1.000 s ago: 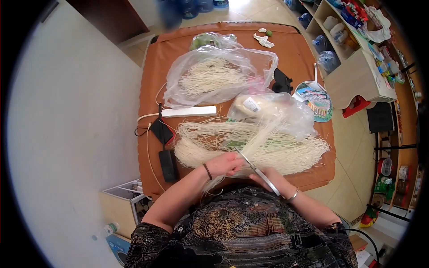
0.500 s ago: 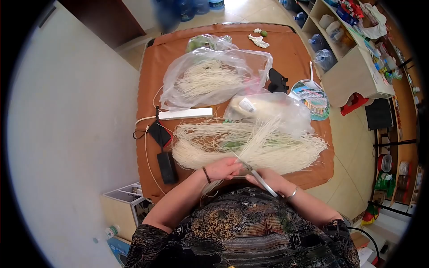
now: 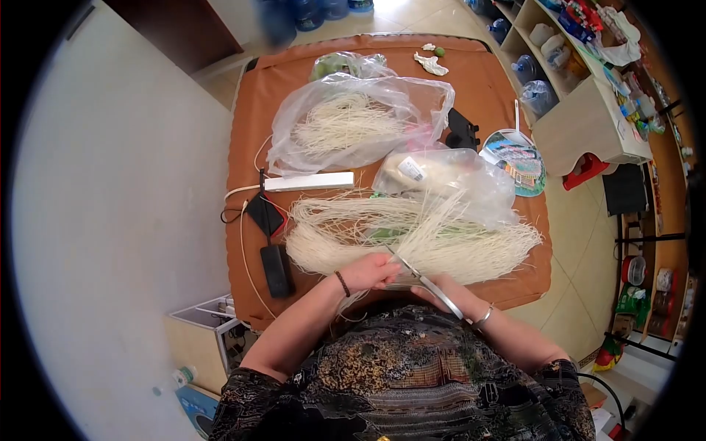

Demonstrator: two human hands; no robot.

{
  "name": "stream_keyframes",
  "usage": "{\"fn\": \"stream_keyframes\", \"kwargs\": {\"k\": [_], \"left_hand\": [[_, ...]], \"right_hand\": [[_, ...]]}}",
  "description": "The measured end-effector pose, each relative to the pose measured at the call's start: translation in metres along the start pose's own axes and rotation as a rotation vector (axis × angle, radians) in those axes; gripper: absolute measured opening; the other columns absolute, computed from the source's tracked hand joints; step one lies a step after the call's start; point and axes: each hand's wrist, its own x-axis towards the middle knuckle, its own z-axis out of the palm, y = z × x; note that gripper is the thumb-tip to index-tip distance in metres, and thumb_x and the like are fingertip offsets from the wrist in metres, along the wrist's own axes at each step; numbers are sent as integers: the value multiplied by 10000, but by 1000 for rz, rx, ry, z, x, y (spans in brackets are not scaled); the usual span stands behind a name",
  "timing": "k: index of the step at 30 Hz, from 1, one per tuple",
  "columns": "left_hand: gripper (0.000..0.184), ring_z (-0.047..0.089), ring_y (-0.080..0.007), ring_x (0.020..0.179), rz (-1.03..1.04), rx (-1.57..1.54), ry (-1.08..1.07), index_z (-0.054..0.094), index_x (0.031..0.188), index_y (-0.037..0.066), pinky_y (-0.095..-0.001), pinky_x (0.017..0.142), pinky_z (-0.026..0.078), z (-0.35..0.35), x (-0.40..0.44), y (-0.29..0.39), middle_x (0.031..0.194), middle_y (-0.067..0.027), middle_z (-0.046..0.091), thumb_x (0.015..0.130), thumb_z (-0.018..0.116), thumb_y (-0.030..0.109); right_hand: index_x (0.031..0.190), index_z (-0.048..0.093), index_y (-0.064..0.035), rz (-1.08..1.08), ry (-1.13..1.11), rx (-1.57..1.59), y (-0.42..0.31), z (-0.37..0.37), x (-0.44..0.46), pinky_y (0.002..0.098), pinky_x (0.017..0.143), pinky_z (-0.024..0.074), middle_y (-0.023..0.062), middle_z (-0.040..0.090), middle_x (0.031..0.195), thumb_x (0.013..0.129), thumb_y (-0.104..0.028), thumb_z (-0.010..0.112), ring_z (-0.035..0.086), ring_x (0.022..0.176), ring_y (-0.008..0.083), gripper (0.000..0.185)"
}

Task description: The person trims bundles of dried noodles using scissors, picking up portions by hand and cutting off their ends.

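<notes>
Near the front edge of the brown table, my left hand (image 3: pixel 370 272) is closed round a bunch of thin pale noodle-like strands (image 3: pixel 426 229) that fans up and to the right. My right hand (image 3: pixel 450 292) is closed on long metal scissors (image 3: pixel 440 295), whose blades reach up to the strands beside my left fingers. A wide heap of the same strands (image 3: pixel 489 253) lies just beyond both hands, with something green partly showing under it. Behind the heap rests a clear plastic bag (image 3: pixel 471 184) with a white label and pale contents.
A larger open bag of strands (image 3: pixel 349 125) lies farther back on the brown table (image 3: pixel 471 70). A white power strip (image 3: pixel 309 181), a black adapter (image 3: pixel 276 270) and cables are at left, a round fan (image 3: pixel 515 162) at right. Shelves (image 3: pixel 581 110) stand beyond the right edge.
The camera view has shifted slightly. My hands keep nearly the same place at the bunch, with the scissors at the strands throughout.
</notes>
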Motion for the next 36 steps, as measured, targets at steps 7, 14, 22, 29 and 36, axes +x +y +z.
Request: {"fn": "stream_keyframes", "kwargs": {"k": [7,14,22,29,36], "left_hand": [[225,344,-38,581,3,181,29,506,1064,70,-155,492,319,9,-4,7,738,30,439,978,399,248],[235,335,-38,594,-47,46,-8,504,1021,37,-162,480,305,1,0,-1,722,34,407,975,405,245],[233,349,-47,596,-15,88,19,507,979,41,-170,497,331,7,-8,3,722,31,413,973,409,252],[245,380,-56,635,13,263,-26,508,980,60,-188,537,377,3,-9,7,742,29,429,972,405,282],[245,389,-54,639,-40,201,39,513,1011,54,-186,534,376,5,-9,6,757,28,446,967,420,277]], "right_hand": [[898,632,25,-49,-31,-28,-13,2,8,368,652,465,191,611,680,882,-431,548,566,622,275,464],[942,627,20,-124,2,-63,4,8,11,371,668,465,210,627,728,889,-398,546,572,642,279,430],[888,630,26,42,-97,-79,-12,-3,1,348,656,468,187,627,692,872,-412,568,580,634,229,442],[838,621,24,43,-45,-84,-25,5,12,368,638,461,180,606,654,875,-421,558,580,622,244,451],[887,623,27,-40,-66,-86,-13,1,2,364,642,462,202,618,691,890,-359,555,569,616,231,392]]}}
